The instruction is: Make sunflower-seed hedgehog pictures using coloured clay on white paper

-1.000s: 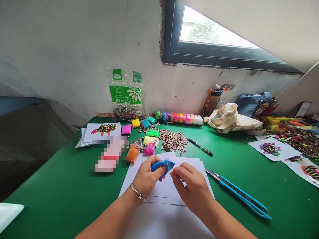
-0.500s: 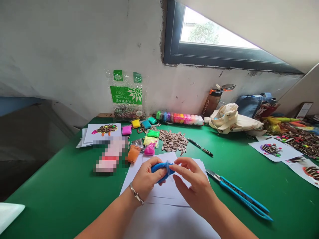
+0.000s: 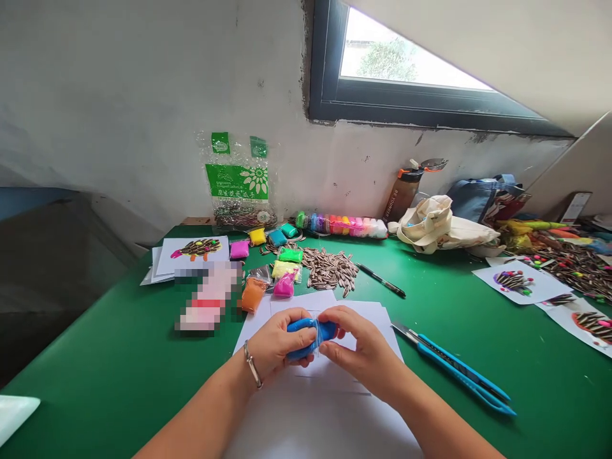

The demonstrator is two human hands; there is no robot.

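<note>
A blue lump of clay in clear wrap (image 3: 299, 341) is between my hands, above white paper sheets (image 3: 382, 319). My left hand (image 3: 280, 338) is closed on its left part, thumb on top. The fingers of my right hand (image 3: 351, 335) are closed on the right part, where the clear wrap bunches in the middle. Beyond the paper are an orange clay packet (image 3: 253, 294), a magenta packet (image 3: 284, 285), a yellow packet (image 3: 257, 237) and a green packet (image 3: 290, 255). A pile of sunflower seeds (image 3: 329, 269) sits beside them.
A blue utility knife (image 3: 454, 366) lies right of the paper, with a black pen (image 3: 381, 280) behind it. Seed pictures lie on paper at left (image 3: 165, 255) and right (image 3: 530, 290). At the back stand a seed bag (image 3: 238, 182), a bottle (image 3: 404, 191) and a cloth bag (image 3: 433, 223).
My right hand has closed from spread fingers onto the right part of the blue clay, which now shows more on that side. The view has shifted slightly.
</note>
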